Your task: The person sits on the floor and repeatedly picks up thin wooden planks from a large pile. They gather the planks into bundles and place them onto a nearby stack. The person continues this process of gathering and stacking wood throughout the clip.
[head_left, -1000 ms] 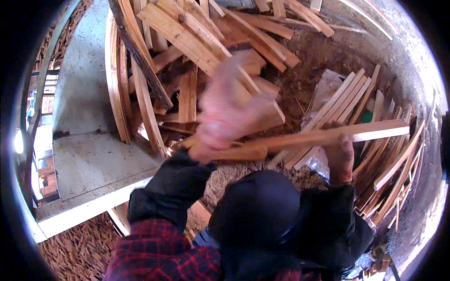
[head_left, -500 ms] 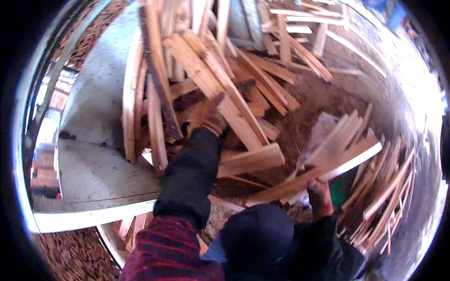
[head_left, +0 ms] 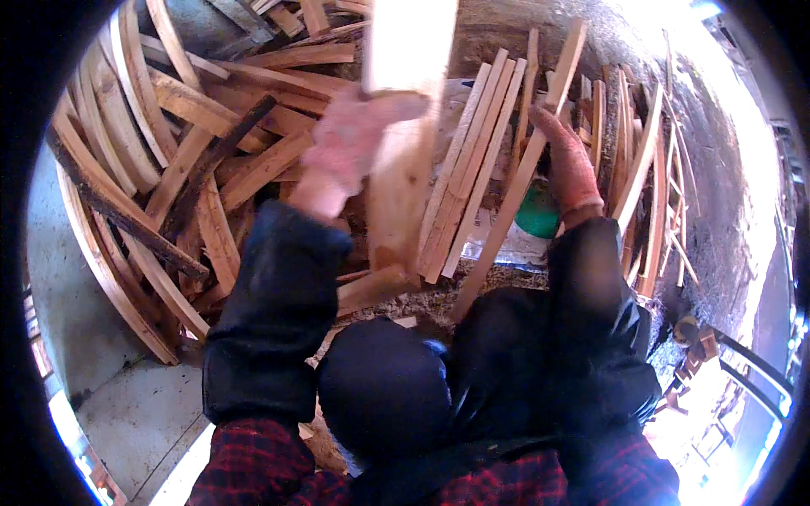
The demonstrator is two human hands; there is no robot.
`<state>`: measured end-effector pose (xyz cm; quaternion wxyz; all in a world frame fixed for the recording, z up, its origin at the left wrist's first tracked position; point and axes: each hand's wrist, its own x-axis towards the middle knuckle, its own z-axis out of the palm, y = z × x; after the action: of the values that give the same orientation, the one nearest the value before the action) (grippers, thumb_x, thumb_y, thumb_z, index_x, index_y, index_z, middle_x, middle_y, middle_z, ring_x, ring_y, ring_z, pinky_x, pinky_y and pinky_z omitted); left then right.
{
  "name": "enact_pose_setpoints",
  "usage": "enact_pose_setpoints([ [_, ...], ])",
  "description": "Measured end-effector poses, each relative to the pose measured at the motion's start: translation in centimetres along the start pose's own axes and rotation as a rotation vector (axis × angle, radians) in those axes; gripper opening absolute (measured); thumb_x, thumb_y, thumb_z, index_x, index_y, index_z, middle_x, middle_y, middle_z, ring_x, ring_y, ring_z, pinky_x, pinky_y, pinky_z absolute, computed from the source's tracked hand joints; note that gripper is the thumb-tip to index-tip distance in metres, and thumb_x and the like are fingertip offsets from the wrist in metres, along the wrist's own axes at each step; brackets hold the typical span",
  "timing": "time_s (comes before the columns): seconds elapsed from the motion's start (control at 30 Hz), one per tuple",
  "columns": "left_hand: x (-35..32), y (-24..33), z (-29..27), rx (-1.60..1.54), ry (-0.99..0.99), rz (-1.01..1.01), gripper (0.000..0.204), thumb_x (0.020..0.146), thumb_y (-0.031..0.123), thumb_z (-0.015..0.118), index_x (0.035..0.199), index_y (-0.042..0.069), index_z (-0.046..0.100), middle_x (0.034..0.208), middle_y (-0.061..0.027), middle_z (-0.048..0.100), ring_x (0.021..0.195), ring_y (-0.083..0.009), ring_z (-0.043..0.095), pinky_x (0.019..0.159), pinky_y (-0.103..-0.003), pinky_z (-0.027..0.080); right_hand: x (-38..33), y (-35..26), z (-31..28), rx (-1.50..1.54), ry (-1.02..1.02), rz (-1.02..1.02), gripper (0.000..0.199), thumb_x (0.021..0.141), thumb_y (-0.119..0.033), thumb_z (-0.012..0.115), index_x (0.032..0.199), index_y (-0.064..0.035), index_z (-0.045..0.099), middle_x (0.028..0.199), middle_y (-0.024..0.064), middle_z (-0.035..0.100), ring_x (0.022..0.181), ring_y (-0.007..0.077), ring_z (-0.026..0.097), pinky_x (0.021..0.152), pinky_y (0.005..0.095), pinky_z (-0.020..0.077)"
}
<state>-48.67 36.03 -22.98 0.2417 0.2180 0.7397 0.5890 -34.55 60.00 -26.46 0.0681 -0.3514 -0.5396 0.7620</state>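
Our left hand, in a pink glove, is closed around a wide board that stands almost upright above the pile of wood. Our right hand grips a long thin strip that leans across the bundle of slats. To do this well, we should hold the board firmly, lift it free before we turn it, and keep the strip from catching on the slats.

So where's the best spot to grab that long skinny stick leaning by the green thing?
Probably around its middle, where the right hand already holds the long thin wood strip. Come from its right side: a bundle of slats crowds its left, and a mid grip likely keeps it balanced.
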Motion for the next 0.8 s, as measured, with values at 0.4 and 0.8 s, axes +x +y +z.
enact_pose_setpoints([
  [0.4,-11.4,-5.2,-3.2,0.483,-0.031,-0.195,0.091,0.073,0.050,0.076,0.143,0.005,0.042,0.147,-0.0213,0.042,0.136,-0.0341,0.040,0.109,-0.038,0.037,-1.3,13.7,-0.4,-0.384,0.090,0.051,0.078,0.075,-0.055,0.075,0.125,0.0007,0.050,0.113,0.0111,0.060,0.102,0.0212,0.055,0.089,0.0338,0.0443],
  [0.8,-17.6,-5.5,-4.1,0.444,-0.098,-0.454,0.053,0.074,0.044,0.076,0.114,0.012,0.065,0.106,-0.0171,0.068,0.102,-0.0364,0.063,0.090,-0.042,0.050,-1.6,11.8,1.8,-0.493,0.177,0.019,0.084,0.074,-0.056,0.075,0.123,0.0077,0.050,0.124,0.0214,0.057,0.116,0.0295,0.054,0.100,0.0349,0.0389],
])
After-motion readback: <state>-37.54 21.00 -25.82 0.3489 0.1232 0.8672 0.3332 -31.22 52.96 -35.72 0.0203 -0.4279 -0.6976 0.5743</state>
